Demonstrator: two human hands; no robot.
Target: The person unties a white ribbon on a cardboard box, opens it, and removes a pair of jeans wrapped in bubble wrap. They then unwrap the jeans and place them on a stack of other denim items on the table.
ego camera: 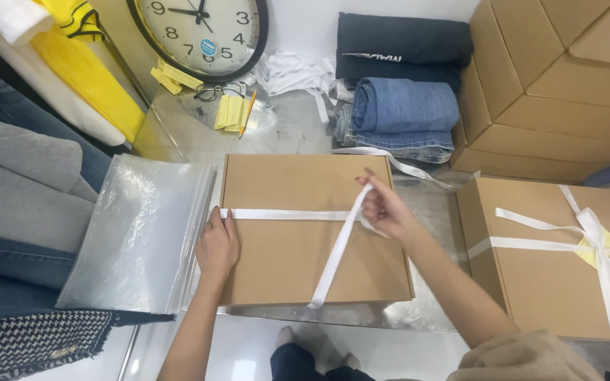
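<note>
Mid-frame, our left hand (217,243) presses flat on the box (291,240); our right hand (383,208) pinches the white ribbon (337,247).

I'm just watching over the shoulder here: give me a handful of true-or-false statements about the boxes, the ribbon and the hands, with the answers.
1. The left hand rests flat on the left edge of the middle cardboard box. True.
2. The right hand pinches a red ribbon. False: the ribbon is white.
3. The box on the right already has a tied white bow. True.
4. Folded jeans lie behind the middle box. True.
5. The wall clock lies on the middle box. False: it leans at the back of the table.
</note>
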